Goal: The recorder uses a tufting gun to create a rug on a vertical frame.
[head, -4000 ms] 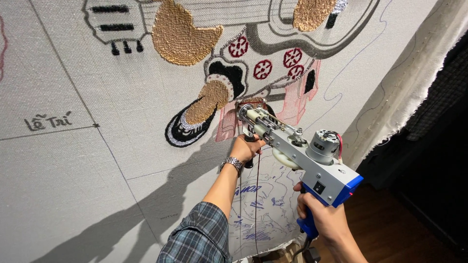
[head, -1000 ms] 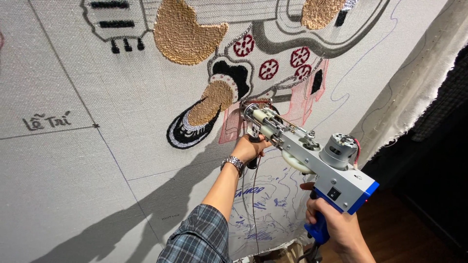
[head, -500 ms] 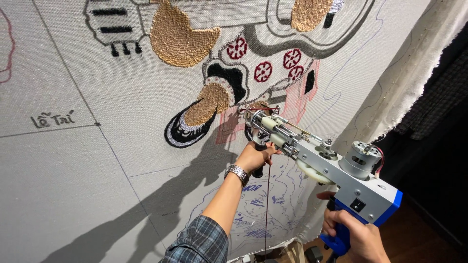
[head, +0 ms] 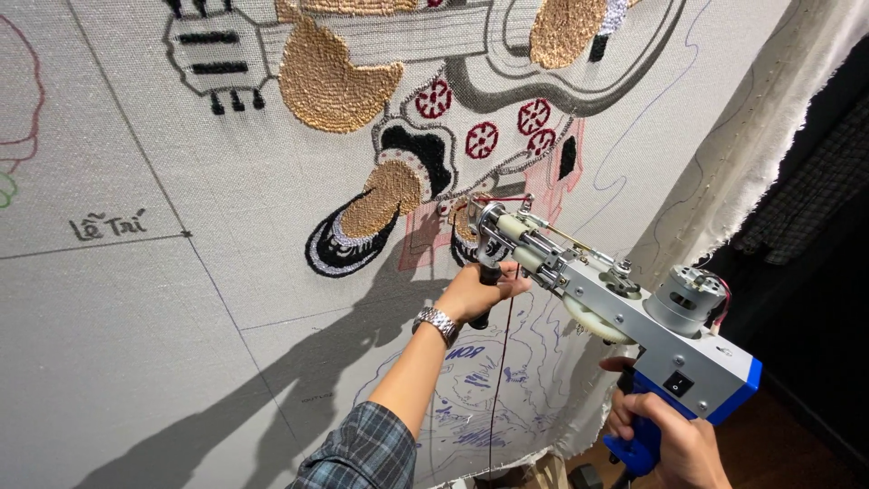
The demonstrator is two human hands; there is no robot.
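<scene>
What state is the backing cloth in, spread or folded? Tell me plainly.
Spread. The backing cloth lies flat and taut, its drawn lines straight and the tufted patches unwrinkled. Only its right edge hangs loose in soft folds.

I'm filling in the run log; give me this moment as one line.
left hand: grips front handle | right hand: grips blue rear grip | tufting gun: tip against stretched cloth | red yarn: hangs below

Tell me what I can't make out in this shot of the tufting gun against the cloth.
Head view, the only one:
- The needle tip of the tufting gun is hidden behind its own front end, so contact with the cloth can't be confirmed.
- The front handle is mostly covered by the left hand.
- The right hand and the blue grip are cut off by the bottom edge.
- The tufted picture runs off the top edge.
- The right side is too dark to read.
</scene>
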